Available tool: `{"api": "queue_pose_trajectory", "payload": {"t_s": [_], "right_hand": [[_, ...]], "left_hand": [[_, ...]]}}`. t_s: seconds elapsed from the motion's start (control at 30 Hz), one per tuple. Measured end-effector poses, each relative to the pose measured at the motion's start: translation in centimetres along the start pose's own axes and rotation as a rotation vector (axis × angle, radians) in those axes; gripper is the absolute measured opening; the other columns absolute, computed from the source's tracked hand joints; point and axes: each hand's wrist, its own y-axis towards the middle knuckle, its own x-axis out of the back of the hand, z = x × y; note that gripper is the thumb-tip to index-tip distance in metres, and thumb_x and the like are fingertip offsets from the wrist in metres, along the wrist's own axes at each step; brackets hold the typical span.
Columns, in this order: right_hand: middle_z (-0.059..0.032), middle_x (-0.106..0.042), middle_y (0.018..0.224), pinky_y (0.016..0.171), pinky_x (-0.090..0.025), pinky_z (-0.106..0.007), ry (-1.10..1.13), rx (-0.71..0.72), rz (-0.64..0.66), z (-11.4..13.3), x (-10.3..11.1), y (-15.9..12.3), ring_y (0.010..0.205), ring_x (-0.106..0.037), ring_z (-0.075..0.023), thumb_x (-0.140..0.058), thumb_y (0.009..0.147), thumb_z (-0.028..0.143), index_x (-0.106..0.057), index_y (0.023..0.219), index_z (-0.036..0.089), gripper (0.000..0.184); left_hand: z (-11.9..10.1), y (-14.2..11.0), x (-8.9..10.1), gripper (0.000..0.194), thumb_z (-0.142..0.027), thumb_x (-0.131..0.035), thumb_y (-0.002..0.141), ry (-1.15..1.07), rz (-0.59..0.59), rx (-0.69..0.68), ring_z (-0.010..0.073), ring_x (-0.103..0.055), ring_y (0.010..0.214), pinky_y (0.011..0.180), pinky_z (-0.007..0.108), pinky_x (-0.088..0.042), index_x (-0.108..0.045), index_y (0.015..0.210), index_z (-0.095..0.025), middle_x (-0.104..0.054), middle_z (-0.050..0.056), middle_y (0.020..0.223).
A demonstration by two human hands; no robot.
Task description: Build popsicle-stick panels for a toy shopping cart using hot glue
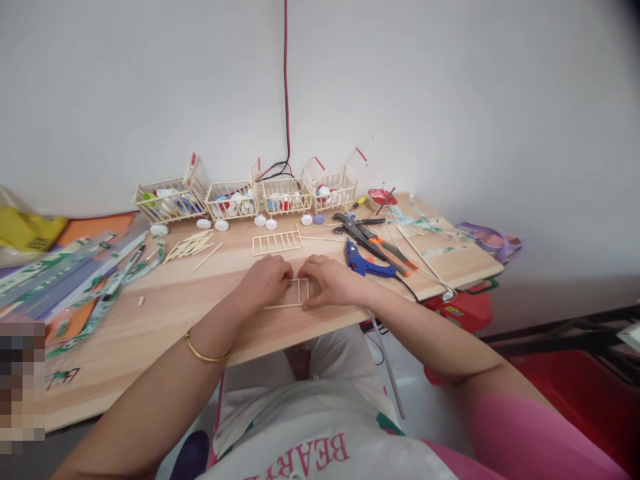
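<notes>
Big pale wooden tabletop [165, 347] under the blue glue gun [367, 267], with pinkish bands in the grain. Behind the glue gun and off to its left, along the wall, a row of four little stick carts [257, 198]: slatted sides, mostly white wheels, red on the handles, colourful bits inside.

Left of the glue gun and a touch nearer, right hand [330, 280] grasping one end of a stick frame [299, 291], fingers at the far corner, thumb at the near one. Farther left of the glue gun, left hand [265, 280] with fingers bent down at the far rail; can't tell if pinching it or just pressing.

Just behind the glue gun, black-and-orange hand tools [361, 233], lying at a slant.

As for looks, pretty neat: thin, pale, bare wood, two long rails, a couple of crosspieces near the right end, tabletop visible through the gaps. Left part hidden by fingers. Left of the glue gun and slightly behind, a similar ladder-like panel [277, 243] with a full set of rungs.

Well left of the glue gun, a heap of short sticks [189, 247], then, even farther left, a tiny wood stub [141, 301].
</notes>
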Motion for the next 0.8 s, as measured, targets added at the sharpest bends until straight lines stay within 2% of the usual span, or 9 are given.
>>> {"api": "queue_pose_trajectory", "payload": {"t_s": [0.1,0.23,0.37,0.5,0.63,0.8], "right_hand": [[-0.0096,-0.058,0.103,0.084,-0.045,-0.039,0.102,-0.030,-0.039,0.2,-0.2,-0.4,0.097,-0.055,-0.0236,-0.080,0.059,0.035,-0.057,0.106,0.015,0.056],[-0.0056,-0.060,0.098,0.078,-0.049,-0.034,0.422,-0.175,-0.170,-0.3,-0.9,-1.0,0.084,-0.058,-0.0160,-0.079,0.061,0.033,-0.043,0.116,0.018,0.068],[-0.0051,-0.059,0.099,0.079,-0.050,-0.032,0.598,-0.197,-0.254,-1.1,-1.4,-1.1,0.084,-0.059,-0.0133,-0.074,0.066,0.030,-0.039,0.115,0.020,0.061],[-0.0064,-0.059,0.098,0.079,-0.049,-0.031,0.717,-0.236,-0.242,-1.0,-1.5,-1.3,0.084,-0.060,-0.0130,-0.066,0.073,0.030,-0.041,0.116,0.019,0.051],[-0.0046,-0.062,0.092,0.078,-0.048,-0.030,0.808,-0.242,-0.189,-0.2,-1.7,-2.1,0.084,-0.061,-0.0134,-0.065,0.075,0.029,-0.042,0.119,0.018,0.051],[-0.0056,-0.064,0.099,0.078,-0.047,-0.029,0.697,-0.229,-0.131,1.0,-1.5,-3.2,0.089,-0.061,-0.0151,-0.066,0.070,0.021,-0.044,0.124,0.020,0.058]], "left_hand": [[-0.1,-0.2,0.3,0.019,-0.018,-0.047,0.076,-0.071,-0.028,0.005,0.0170,-0.057,0.075,0.069,0.028,-0.040,-0.066,0.075,-0.016,-0.066,0.006,0.078],[-0.1,-0.3,0.9,0.020,-0.017,-0.045,0.074,-0.213,-0.052,0.098,0.0145,-0.057,0.069,0.063,0.025,-0.040,-0.065,0.076,-0.015,-0.067,0.004,0.075],[0.0,-0.2,0.9,0.020,-0.020,-0.046,0.074,-0.268,-0.056,0.134,0.0139,-0.056,0.067,0.061,0.024,-0.039,-0.066,0.077,-0.015,-0.067,0.003,0.075],[0.1,-0.1,0.8,0.023,-0.029,-0.050,0.076,-0.339,0.037,0.085,0.0137,-0.055,0.065,0.060,0.023,-0.038,-0.068,0.081,-0.014,-0.066,0.002,0.072],[0.0,-0.5,1.3,0.031,-0.039,-0.052,0.077,-0.434,0.155,0.044,0.0135,-0.052,0.063,0.057,0.023,-0.035,-0.070,0.078,-0.014,-0.062,0.001,0.066],[-0.2,-1.0,1.9,0.034,-0.044,-0.054,0.076,-0.549,0.230,0.038,0.0130,-0.050,0.062,0.058,0.023,-0.035,-0.069,0.076,-0.013,-0.062,0.001,0.067]]}}
